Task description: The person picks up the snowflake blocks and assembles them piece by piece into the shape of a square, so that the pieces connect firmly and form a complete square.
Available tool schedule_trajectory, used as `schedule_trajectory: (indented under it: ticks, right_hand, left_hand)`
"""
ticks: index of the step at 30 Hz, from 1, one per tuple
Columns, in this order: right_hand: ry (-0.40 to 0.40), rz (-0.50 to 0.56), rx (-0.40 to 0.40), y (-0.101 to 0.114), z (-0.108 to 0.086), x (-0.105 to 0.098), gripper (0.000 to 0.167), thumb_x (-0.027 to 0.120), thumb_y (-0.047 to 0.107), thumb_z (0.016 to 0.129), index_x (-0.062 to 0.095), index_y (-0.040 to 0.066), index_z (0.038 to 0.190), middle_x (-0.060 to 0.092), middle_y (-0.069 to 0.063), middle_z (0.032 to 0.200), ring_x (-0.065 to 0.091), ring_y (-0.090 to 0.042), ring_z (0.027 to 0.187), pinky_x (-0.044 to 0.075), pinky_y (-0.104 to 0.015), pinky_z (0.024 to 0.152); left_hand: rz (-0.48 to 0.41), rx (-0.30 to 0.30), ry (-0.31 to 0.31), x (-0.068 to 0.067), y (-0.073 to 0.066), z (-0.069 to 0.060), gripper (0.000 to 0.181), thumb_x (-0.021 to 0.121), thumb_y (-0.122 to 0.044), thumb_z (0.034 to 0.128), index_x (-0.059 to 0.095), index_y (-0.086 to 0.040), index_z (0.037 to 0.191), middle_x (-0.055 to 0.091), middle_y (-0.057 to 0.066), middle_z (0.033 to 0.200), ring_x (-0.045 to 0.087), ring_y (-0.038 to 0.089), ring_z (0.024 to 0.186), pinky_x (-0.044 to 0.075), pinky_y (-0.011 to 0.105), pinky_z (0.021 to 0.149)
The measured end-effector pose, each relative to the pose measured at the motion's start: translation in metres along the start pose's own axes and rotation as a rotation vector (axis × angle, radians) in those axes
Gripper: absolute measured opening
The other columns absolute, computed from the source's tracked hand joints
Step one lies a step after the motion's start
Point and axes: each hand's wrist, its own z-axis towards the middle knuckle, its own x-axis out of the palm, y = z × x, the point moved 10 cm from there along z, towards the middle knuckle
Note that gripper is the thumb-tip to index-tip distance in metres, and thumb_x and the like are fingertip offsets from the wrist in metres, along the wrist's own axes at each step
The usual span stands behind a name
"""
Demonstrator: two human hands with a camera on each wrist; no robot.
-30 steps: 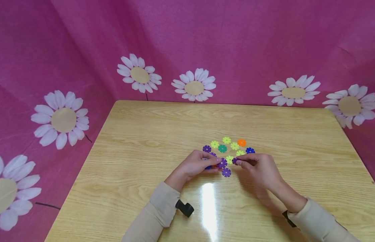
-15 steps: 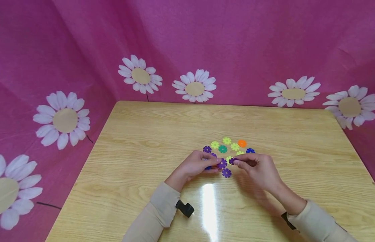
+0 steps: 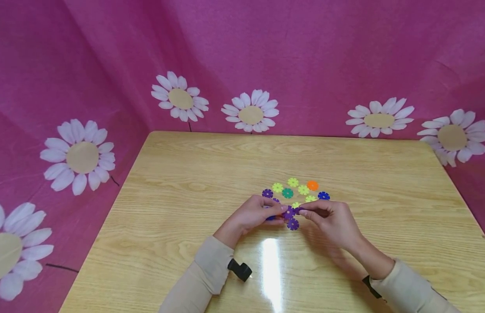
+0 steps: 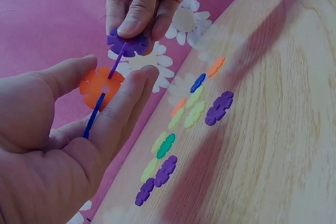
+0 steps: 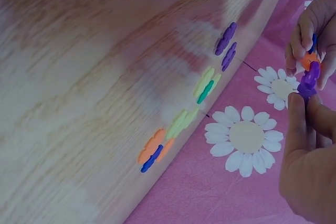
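Note:
My left hand (image 3: 253, 214) holds a small chain of slotted flower discs above the table. In the left wrist view an orange disc (image 4: 100, 88) sits between the thumb and fingers, with a blue disc (image 4: 93, 116) set edge-on into it on one side. A purple disc (image 3: 289, 212) stands crosswise on the orange disc's other side. Between thumb and fingertips, my right hand (image 3: 338, 224) pinches another purple disc (image 4: 127, 44), which meets the edge of the chain's purple disc. Whether their slots are fully engaged I cannot tell.
Loose discs lie on the wooden table (image 3: 187, 174) beyond and below the hands: yellow (image 3: 293, 182), green (image 3: 287, 193), orange (image 3: 312, 185), blue (image 3: 323, 195) and purple (image 3: 293, 224). A pink cloth (image 3: 305, 56) with printed daisies hangs behind the table.
My right hand has moved left, bringing its purple disc against the purple disc of the chain. The left hand stays nearly still, and the loose discs have not moved.

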Motion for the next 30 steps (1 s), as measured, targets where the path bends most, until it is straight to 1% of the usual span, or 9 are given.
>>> schedule_trajectory:
  ticks: [3, 7, 12, 18, 21, 26, 30]
  right_hand:
    - [0.009, 0.000, 0.006, -0.0016, 0.0004, 0.0020, 0.010, 0.076, 0.005, 0.087, 0.079, 0.009, 0.096, 0.078, -0.005, 0.090, 0.071, -0.003, 0.080, 0.061, -0.016, 0.069]
    - [0.035, 0.005, 0.024, -0.0034, 0.0025, 0.0055, 0.010, 0.075, 0.006, 0.088, 0.079, 0.009, 0.096, 0.078, -0.004, 0.090, 0.071, -0.003, 0.081, 0.061, -0.017, 0.070]
    - [0.037, 0.024, 0.029, -0.0011, 0.0054, 0.0051, 0.010, 0.075, 0.004, 0.087, 0.079, 0.007, 0.096, 0.078, -0.006, 0.090, 0.071, -0.004, 0.079, 0.062, -0.019, 0.068]
    - [0.033, 0.030, 0.021, -0.0007, 0.0065, 0.0064, 0.009, 0.076, 0.004, 0.087, 0.079, 0.006, 0.095, 0.078, -0.007, 0.089, 0.070, -0.002, 0.077, 0.062, -0.020, 0.065]
    - [0.025, 0.020, 0.003, 0.0011, 0.0064, 0.0058, 0.009, 0.076, 0.003, 0.086, 0.079, 0.006, 0.094, 0.078, -0.006, 0.088, 0.070, -0.001, 0.076, 0.062, -0.019, 0.065]
    - [0.018, 0.007, -0.031, 0.0041, 0.0064, 0.0070, 0.009, 0.077, 0.001, 0.085, 0.079, 0.006, 0.092, 0.078, -0.007, 0.087, 0.070, -0.001, 0.077, 0.061, -0.018, 0.066]
    - [0.013, 0.030, -0.008, 0.0022, 0.0054, 0.0073, 0.009, 0.077, 0.002, 0.085, 0.079, 0.005, 0.093, 0.078, -0.009, 0.088, 0.070, -0.001, 0.077, 0.061, -0.017, 0.065]
  left_hand:
    - [-0.007, -0.011, 0.018, 0.0003, 0.0018, 0.0016, 0.028, 0.066, -0.018, 0.0977, 0.069, 0.006, 0.112, 0.068, 0.009, 0.101, 0.074, 0.020, 0.091, 0.059, 0.039, 0.095]
    - [-0.031, -0.012, 0.045, -0.0006, 0.0041, 0.0047, 0.030, 0.061, -0.016, 0.1000, 0.066, 0.008, 0.117, 0.065, 0.009, 0.102, 0.073, 0.022, 0.093, 0.061, 0.035, 0.092]
    - [-0.050, -0.007, 0.085, 0.0002, 0.0037, 0.0055, 0.034, 0.058, -0.017, 0.1020, 0.062, 0.009, 0.123, 0.064, 0.012, 0.110, 0.073, 0.028, 0.100, 0.061, 0.033, 0.092]
    - [-0.072, -0.007, 0.098, 0.0022, 0.0012, 0.0034, 0.033, 0.057, -0.014, 0.1023, 0.061, 0.010, 0.124, 0.065, 0.016, 0.112, 0.073, 0.030, 0.102, 0.060, 0.033, 0.093]
    - [-0.082, -0.004, 0.107, 0.0039, 0.0004, 0.0026, 0.032, 0.056, -0.014, 0.1027, 0.061, 0.010, 0.124, 0.064, 0.016, 0.113, 0.072, 0.032, 0.103, 0.060, 0.033, 0.093]
    - [-0.063, -0.002, 0.097, 0.0027, -0.0004, 0.0025, 0.033, 0.055, -0.016, 0.1029, 0.063, 0.009, 0.122, 0.064, 0.010, 0.106, 0.073, 0.029, 0.101, 0.060, 0.032, 0.092]
    - [-0.058, -0.002, 0.103, 0.0034, -0.0007, 0.0024, 0.033, 0.055, -0.017, 0.1034, 0.063, 0.010, 0.121, 0.064, 0.009, 0.102, 0.073, 0.029, 0.102, 0.060, 0.032, 0.093]
